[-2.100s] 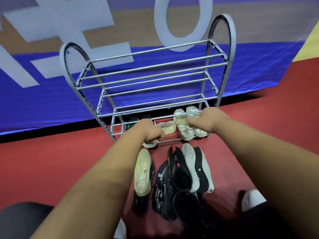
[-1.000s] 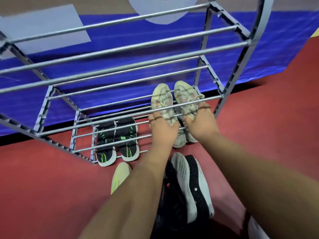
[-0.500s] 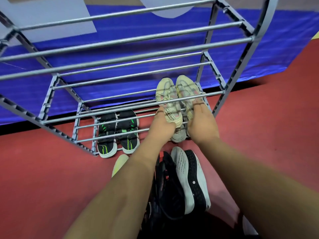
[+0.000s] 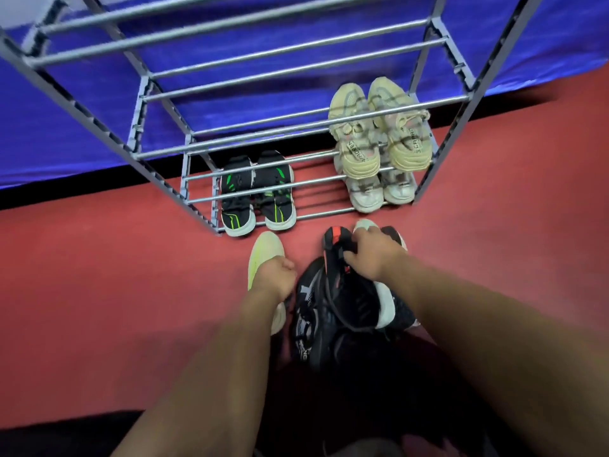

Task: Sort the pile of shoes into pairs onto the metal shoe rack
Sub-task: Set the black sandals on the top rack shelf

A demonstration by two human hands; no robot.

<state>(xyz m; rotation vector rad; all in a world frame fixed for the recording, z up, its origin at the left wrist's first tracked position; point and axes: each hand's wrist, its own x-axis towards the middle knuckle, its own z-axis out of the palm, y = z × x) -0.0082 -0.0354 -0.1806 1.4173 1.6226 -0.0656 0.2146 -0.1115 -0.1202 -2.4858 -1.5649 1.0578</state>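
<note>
The metal shoe rack (image 4: pixel 329 183) stands ahead on the red floor. A black-and-green pair (image 4: pixel 257 192) sits on its lowest tier at the left. A white pair (image 4: pixel 379 189) sits at the right, with a beige pair (image 4: pixel 379 127) on the tier above. In front lies the pile: a black shoe with a red heel (image 4: pixel 346 285), a black-and-grey shoe (image 4: pixel 306 318), a white-soled shoe (image 4: pixel 392 301) and a shoe with a pale yellow sole (image 4: pixel 263 255). My right hand (image 4: pixel 372 255) grips the black red-heeled shoe. My left hand (image 4: pixel 276 278) is closed on the yellow-soled shoe.
A blue banner (image 4: pixel 82 133) hangs behind the rack, with a black strip along the floor. The upper tiers of the rack hold no shoes. Bare red floor (image 4: pixel 115 291) lies left and right of the pile. Dark clothing shows at the bottom edge.
Both hands have left the beige pair on the second tier and come back down to the pile. The right hand has taken hold of a black shoe, the left a yellow-soled one.
</note>
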